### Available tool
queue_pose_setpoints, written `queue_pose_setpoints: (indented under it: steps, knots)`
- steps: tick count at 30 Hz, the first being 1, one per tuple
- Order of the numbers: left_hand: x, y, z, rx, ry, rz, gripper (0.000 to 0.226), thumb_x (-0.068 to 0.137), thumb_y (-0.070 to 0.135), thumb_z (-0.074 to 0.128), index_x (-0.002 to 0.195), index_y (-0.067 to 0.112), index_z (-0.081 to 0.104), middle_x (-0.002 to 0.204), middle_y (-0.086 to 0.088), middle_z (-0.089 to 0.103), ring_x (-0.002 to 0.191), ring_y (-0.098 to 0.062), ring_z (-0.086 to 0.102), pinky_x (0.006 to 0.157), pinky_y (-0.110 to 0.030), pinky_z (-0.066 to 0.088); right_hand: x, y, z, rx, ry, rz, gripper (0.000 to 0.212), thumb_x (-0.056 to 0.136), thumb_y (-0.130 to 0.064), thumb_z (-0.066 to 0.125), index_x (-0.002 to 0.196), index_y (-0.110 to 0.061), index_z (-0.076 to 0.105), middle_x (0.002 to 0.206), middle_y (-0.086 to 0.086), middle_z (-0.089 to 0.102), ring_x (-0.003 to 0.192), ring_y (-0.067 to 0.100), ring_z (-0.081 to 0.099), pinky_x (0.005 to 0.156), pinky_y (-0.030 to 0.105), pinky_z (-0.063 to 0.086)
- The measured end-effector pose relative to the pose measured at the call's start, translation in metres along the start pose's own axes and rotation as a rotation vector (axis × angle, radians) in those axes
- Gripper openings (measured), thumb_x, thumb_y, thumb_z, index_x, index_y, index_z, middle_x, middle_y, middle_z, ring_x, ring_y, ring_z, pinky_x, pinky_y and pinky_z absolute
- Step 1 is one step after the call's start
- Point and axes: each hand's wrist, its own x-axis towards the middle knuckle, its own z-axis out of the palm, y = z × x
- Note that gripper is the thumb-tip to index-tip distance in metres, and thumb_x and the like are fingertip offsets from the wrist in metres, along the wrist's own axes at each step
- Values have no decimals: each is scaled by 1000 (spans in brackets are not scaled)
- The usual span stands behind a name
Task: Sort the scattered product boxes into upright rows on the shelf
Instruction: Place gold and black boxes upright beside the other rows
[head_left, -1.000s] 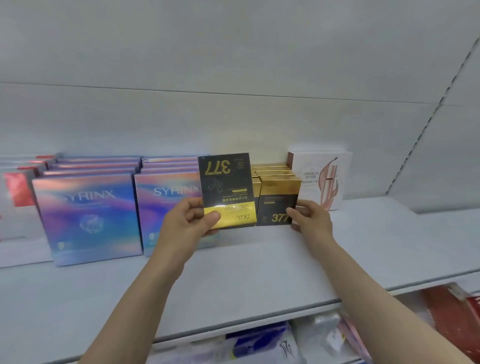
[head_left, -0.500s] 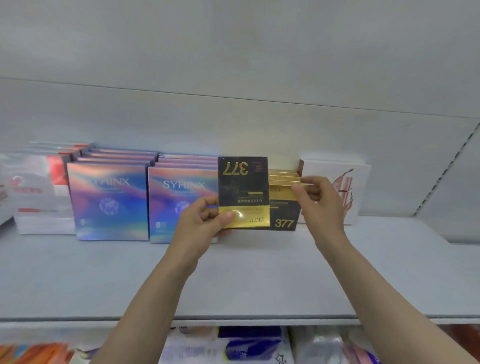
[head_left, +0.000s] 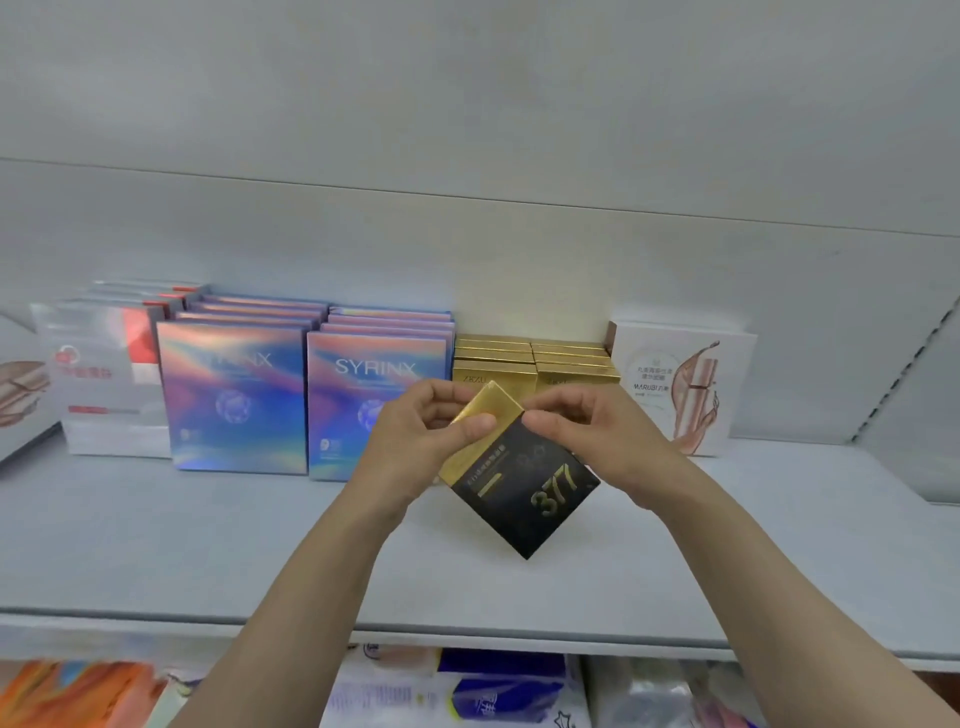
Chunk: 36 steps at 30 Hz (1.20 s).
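Pale grey shelf (head_left: 208, 545) against a plain grey wall (head_left: 467, 104). At 12 o'clock, two rows of gold boxes (head_left: 535, 358); at 10 o'clock, two rows of iridescent boxes (head_left: 234, 395). Left hand (head_left: 415, 441) and right hand (head_left: 597, 436) both pinched one tilted black-and-gold box (head_left: 524, 493) above the shelf.

Black-and-gold "377" box (head_left: 519, 478) tilted above the shelf (head_left: 208, 545), before upright gold boxes (head_left: 535, 364) and holographic SYRINX boxes (head_left: 311, 395).

Single head cam, wide-angle, faces the shelf (head_left: 156, 545) head-on and tilts slightly down. Close range: both forearms enter from the bottom edge, back wall (head_left: 467, 104) fills the top half. Lower shelf tier just visible at bottom. No second view.
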Motion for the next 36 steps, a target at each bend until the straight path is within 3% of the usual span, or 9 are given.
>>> queue_pose_setpoints:
  steps: [2, 6, 10, 14, 17, 20, 28, 31, 36]
  knots:
    - [2, -1, -6, 13, 9, 16, 24, 78, 26, 78, 101, 26, 69, 93, 7, 73, 91, -12, 68, 66, -18, 51, 1, 3, -1, 68, 25, 31, 9, 92, -28, 68, 99, -29, 74, 92, -7, 75, 84, 5, 70, 64, 17, 51]
    - [9, 1, -7, 134, 26, 114, 21, 79, 26, 78, 98, 32, 70, 93, 14, 72, 93, -8, 66, 73, -20, 53, 2, 6, 6, -39, -40, 19, 28, 89, -31, 71, 112, -42, 62, 97, -16, 74, 94, 0, 69, 76, 22, 54]
    - [23, 2, -22, 486, 229, 359, 33, 80, 37, 76, 111, 33, 67, 110, 17, 64, 101, -1, 57, 83, -12, 41, 13, 13, 11, 12, 203, -9, 29, 87, -31, 73, 110, -46, 64, 96, -21, 71, 92, -2, 67, 72, 24, 57]
    - [44, -8, -56, 1018, 382, 482, 64, 74, 37, 81, 130, 15, 59, 131, -8, 57, 125, -30, 46, 105, -36, 33, 22, 34, 15, 145, 404, 86, 28, 85, -30, 77, 109, -41, 69, 88, -11, 72, 94, 13, 69, 73, 34, 61]
    - [51, -18, -64, 1169, 357, 457, 79, 67, 43, 84, 135, 16, 54, 137, -11, 53, 132, -34, 41, 110, -45, 28, 26, 47, 29, 103, 503, 143, 28, 82, -33, 79, 106, -43, 69, 85, -17, 72, 87, 4, 68, 68, 21, 56]
    - [53, -25, -64, 1211, 370, 485, 87, 61, 47, 86, 136, 18, 53, 138, -10, 52, 132, -35, 42, 110, -49, 28, 27, 50, 44, 43, 564, 135, 30, 81, -30, 80, 103, -45, 65, 81, -25, 71, 81, -7, 66, 60, 8, 50]
    - [55, -34, -67, 1166, 413, 566, 88, 63, 46, 85, 138, 16, 52, 140, -11, 51, 133, -35, 41, 114, -50, 25, 31, 48, 68, -101, 704, 153, 33, 81, -32, 80, 106, -34, 58, 92, -25, 64, 84, -14, 61, 64, 6, 47]
    - [57, -38, -69, 1161, 408, 579, 88, 64, 49, 83, 139, 16, 51, 140, -10, 51, 134, -34, 41, 115, -50, 24, 32, 50, 75, -100, 736, 217, 33, 82, -35, 79, 105, -32, 55, 89, -25, 60, 77, -8, 61, 59, 7, 45]
    - [59, -42, -72, 1149, 397, 594, 87, 67, 51, 81, 141, 19, 48, 141, -8, 49, 135, -32, 39, 117, -48, 21, 32, 51, 82, -136, 734, 257, 37, 81, -38, 79, 107, -30, 54, 94, -20, 60, 86, -1, 61, 65, 12, 46]
